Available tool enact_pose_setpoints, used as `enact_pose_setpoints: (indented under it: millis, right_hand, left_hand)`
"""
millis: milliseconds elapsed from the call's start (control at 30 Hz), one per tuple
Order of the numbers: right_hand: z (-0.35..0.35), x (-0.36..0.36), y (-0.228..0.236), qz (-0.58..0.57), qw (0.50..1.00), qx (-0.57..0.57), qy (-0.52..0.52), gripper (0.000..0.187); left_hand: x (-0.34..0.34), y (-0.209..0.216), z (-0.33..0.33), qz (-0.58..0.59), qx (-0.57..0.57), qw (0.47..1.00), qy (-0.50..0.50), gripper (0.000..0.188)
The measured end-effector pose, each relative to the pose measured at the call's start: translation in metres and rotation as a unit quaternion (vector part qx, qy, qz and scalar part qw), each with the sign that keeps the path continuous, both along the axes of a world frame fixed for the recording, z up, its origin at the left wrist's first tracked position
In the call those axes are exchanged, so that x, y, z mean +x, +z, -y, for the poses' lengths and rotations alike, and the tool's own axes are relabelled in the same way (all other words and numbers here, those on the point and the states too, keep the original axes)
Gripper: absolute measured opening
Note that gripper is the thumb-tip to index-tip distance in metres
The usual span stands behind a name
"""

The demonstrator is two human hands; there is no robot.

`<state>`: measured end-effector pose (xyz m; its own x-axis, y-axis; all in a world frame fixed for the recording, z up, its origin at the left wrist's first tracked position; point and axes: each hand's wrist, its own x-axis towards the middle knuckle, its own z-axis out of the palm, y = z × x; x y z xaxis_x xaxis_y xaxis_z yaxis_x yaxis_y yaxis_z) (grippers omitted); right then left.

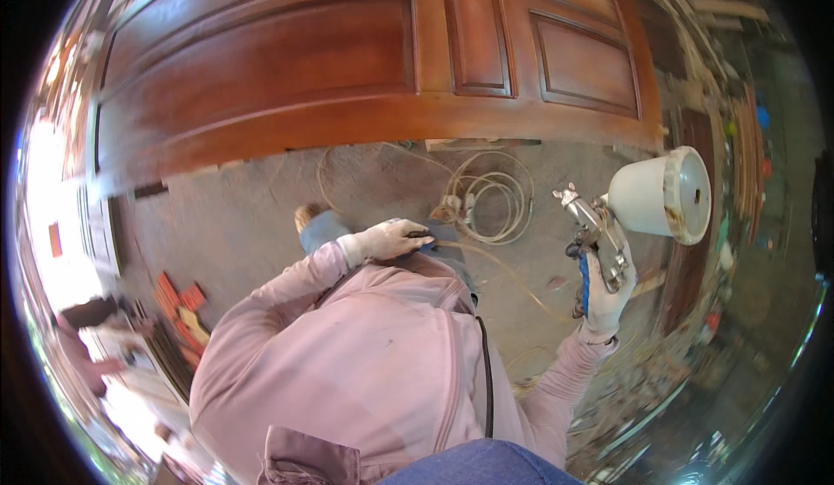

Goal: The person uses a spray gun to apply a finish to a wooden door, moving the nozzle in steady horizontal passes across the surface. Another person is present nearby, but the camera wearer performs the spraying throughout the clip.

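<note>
My right hand (609, 304), in a white glove, is wrapped round the handle of a metal spray gun (594, 221). A whitish paint cup (641, 196) with a stained rim is fixed to the gun and lies tilted to the right. The nozzle points up and to the left, apart from the panelled wooden door (339, 120) ahead. At my waist, my gloved left hand (387, 242) is closed near a small dark thing; its fingertips are partly hidden, so what it holds cannot be made out.
The glossy red-brown door spans the far side at a raised level. A pale hose (508, 233) lies coiled on the concrete floor (234, 233), with a strand running towards the right. Red-orange pieces (178, 311) lie at the left. Long boards (692, 215) stand at the right.
</note>
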<state>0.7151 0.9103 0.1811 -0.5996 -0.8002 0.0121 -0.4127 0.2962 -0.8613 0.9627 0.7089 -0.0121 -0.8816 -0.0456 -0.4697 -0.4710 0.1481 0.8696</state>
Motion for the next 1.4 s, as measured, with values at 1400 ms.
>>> enact_pose_setpoints:
  millis: [1400]
  right_hand:
    - [0.340, -0.268, 0.010, 0.138, 0.889, 0.195, 0.391, 0.035]
  left_hand:
    - [-0.280, -0.018, -0.018, -0.103, 0.006, 0.908, 0.405, 0.045]
